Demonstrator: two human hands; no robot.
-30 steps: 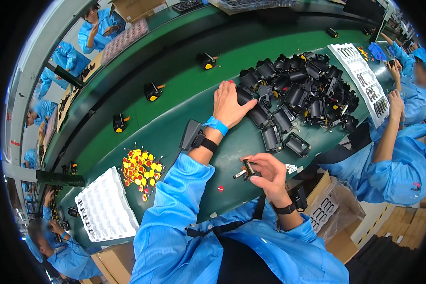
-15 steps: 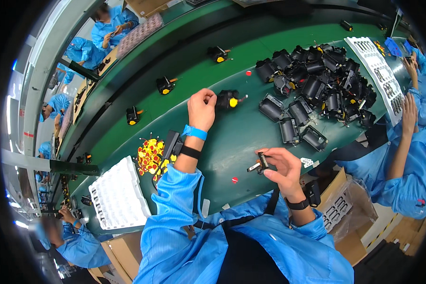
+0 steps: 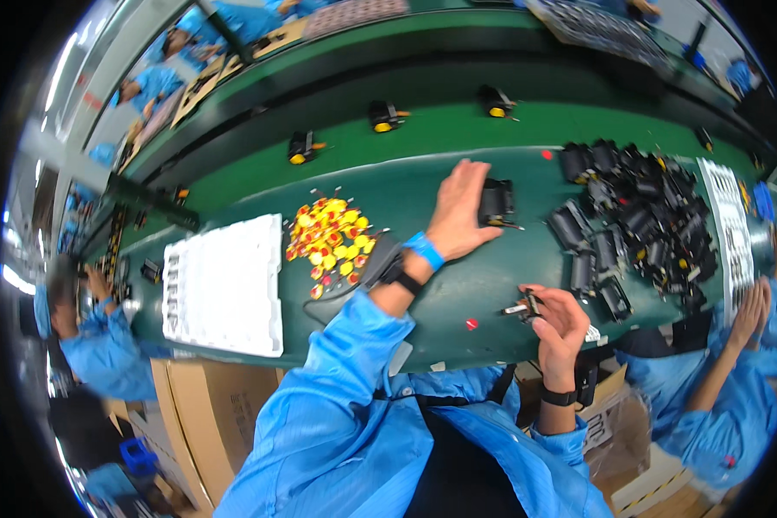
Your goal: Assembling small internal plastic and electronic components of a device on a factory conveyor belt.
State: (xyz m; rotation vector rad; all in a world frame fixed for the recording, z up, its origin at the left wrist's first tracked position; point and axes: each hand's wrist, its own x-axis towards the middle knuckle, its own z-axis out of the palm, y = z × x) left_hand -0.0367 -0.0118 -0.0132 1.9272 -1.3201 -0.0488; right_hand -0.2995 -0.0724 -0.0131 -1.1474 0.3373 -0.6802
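My left hand (image 3: 460,212) is open on the green work surface, fingers stretched away from me and thumb apart. Just right of it, close to its fingers and thumb, lies a black plastic housing (image 3: 497,204) with a thin lead at its lower edge. Nearer to me, my right hand (image 3: 563,330) pinches a small black part with a pale strip (image 3: 527,307) between thumb and fingers; its exact kind is unclear. Left of my left wrist is a heap of yellow and red round pieces (image 3: 330,233), with a dark grey device on a cable (image 3: 382,259) next to it.
A large pile of black housings (image 3: 647,216) covers the right side, beside a white tray (image 3: 723,233). Another white tray (image 3: 224,285) stands at left. Several housings sit on the green belt (image 3: 440,129) beyond. Co-workers' hands (image 3: 749,315) are at far right; cardboard boxes (image 3: 216,414) stand below.
My view has turned. My left hand has gone from closed fingers beside the housing to stretched, open fingers, and the housing lies turned differently. The right hand still pinches the small part.
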